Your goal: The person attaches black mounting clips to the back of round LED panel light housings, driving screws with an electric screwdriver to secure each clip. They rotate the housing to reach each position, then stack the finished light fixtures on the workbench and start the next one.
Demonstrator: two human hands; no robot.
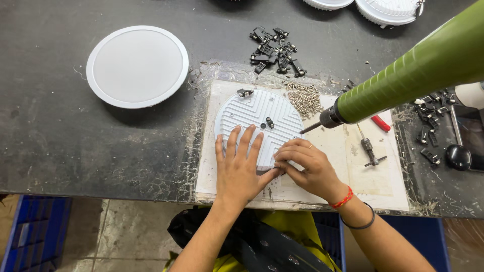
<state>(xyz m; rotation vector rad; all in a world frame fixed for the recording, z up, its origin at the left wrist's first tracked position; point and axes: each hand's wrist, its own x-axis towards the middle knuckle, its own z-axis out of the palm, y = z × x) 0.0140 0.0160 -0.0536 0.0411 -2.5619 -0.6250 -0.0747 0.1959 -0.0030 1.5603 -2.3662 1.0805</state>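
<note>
While the left hand [237, 168] lay flat with fingers spread on the near edge of the ribbed round housing [258, 121], the right hand [307, 168] pinched something hidden at its near-right rim, below the green screwdriver [403, 80].

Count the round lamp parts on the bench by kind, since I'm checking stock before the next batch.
Ribbed round housing under the left hand and right hand: 1
Smooth white round cover lying apart: 1
White round housings cut off at the top edge: 2
Total: 4
</note>
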